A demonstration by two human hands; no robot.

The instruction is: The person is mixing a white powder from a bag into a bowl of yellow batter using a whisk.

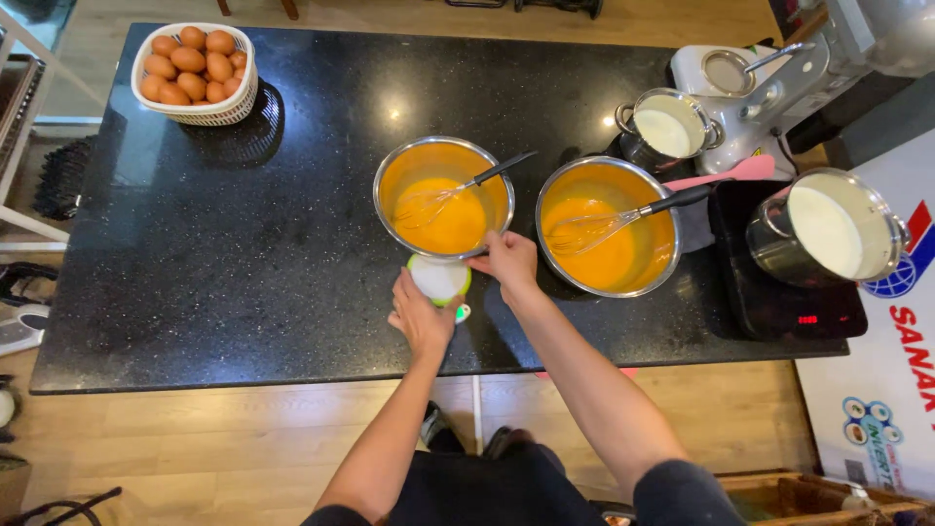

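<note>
My right hand grips the near rim of a steel bowl of orange batter, a whisk resting in it. The bowl sits on a small white and green scale. My left hand touches the front edge of that scale, fingers apart. A second, larger steel bowl of orange batter with a whisk stands just to the right.
A white basket of brown eggs sits at the far left of the black stone counter. Two steel pots of white liquid stand at the right, one on a black cooktop. A pink spatula lies behind the larger bowl.
</note>
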